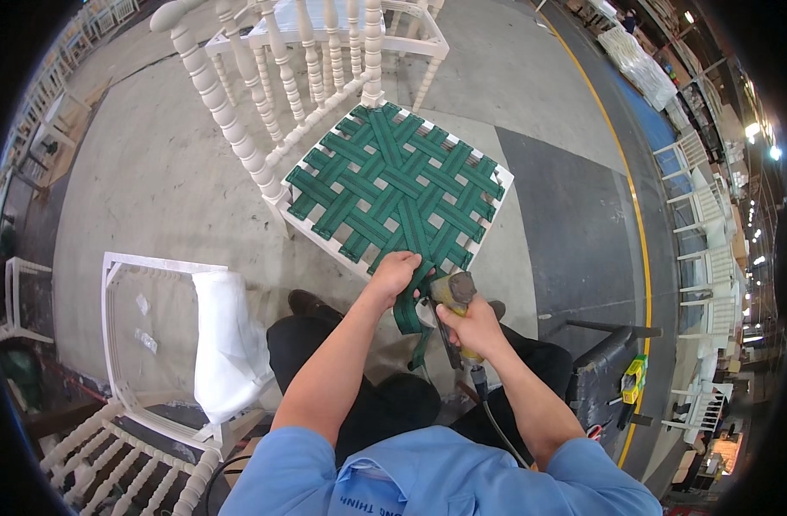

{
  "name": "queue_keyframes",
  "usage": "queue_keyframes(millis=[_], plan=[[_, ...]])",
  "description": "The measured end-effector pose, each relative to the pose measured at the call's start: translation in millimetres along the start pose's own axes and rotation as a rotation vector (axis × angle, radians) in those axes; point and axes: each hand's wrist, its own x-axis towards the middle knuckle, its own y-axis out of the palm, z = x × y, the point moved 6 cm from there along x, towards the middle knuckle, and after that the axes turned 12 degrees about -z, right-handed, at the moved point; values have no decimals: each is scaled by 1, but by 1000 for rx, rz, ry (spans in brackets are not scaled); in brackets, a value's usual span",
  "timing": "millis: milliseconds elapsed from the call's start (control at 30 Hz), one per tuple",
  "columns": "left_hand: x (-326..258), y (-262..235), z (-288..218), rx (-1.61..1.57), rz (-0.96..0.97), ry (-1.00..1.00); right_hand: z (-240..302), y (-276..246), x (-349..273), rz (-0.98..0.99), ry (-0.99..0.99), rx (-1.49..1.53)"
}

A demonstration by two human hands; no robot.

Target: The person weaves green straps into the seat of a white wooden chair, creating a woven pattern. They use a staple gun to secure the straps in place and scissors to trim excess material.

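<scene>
In front of me stands a white chair [239, 148] with turned spindles, its seat woven from green webbing [359, 185]. A longer strap [407, 320] runs diagonally across the weave, its loose end hanging over the near corner. My left hand [393, 273] is closed on this strap at the seat's near edge. Just to the right, my right hand [475, 329] grips a yellow and grey air staple gun [454, 290] with a hose [494, 419] at its lower end. The gun's nose is close to the strap; whether they touch cannot be told.
At the left lies another white chair frame [111, 310] with a roll of white wrapping [223, 344] on it. A second white chair [428, 45] stands behind the woven one. A black bench [602, 374] holds yellow boxes [634, 378] at my right. More white chairs [707, 258] line the far right.
</scene>
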Motion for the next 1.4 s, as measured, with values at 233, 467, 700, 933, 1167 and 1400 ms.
queue_keyframes(millis=[233, 467, 700, 933, 1167, 1400], plan=[[2, -2, 1, -25, 17, -26, -2, 8, -1, 49, 1, -13], [-1, 2, 0, -22, 24, 30, 2, -45, -27, -23, -51, 207], [-43, 23, -3, 743, 8, 492, -68, -251, -113, -599, -63, 293], [-62, 48, 18, 874, -111, 569, -233, -382, -166, -904, 180, 605], [-77, 62, 34, 924, -232, 454, -381, -429, -150, -939, 438, 1116], [-77, 78, 25, 950, -197, 535, -419, -456, -203, -844, 682, 244]])
